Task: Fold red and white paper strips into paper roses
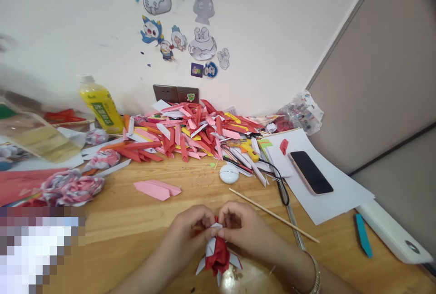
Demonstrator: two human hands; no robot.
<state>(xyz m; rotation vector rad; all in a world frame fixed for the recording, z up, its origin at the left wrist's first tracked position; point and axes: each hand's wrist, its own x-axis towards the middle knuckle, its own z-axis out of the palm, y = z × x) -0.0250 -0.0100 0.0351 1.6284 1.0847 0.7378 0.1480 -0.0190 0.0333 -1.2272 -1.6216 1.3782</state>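
Low in the middle of the head view, a red and white folded paper piece (pixel 218 257) is held between both hands. My left hand (pixel 192 232) pinches its upper end from the left, fingers curled. On the right, my right hand (pixel 240 226) grips the same end, its thumb beside the other thumb. White-and-red pointed flaps spread out at the lower part of the piece. Beyond the hands, folded pink paper strips (pixel 158 189) lie on the wooden table (pixel 119 221). A thin wooden stick (pixel 272 214) rests to the right of my right hand.
A heap of folded paper strips (pixel 190 130) lies along the wall, beside a yellow bottle (pixel 102 108). A white case (pixel 229 173), a yellow glue gun (pixel 250 150) and a phone (pixel 310 172) on white paper stand farther right. Paper flowers (pixel 73 186) lie left.
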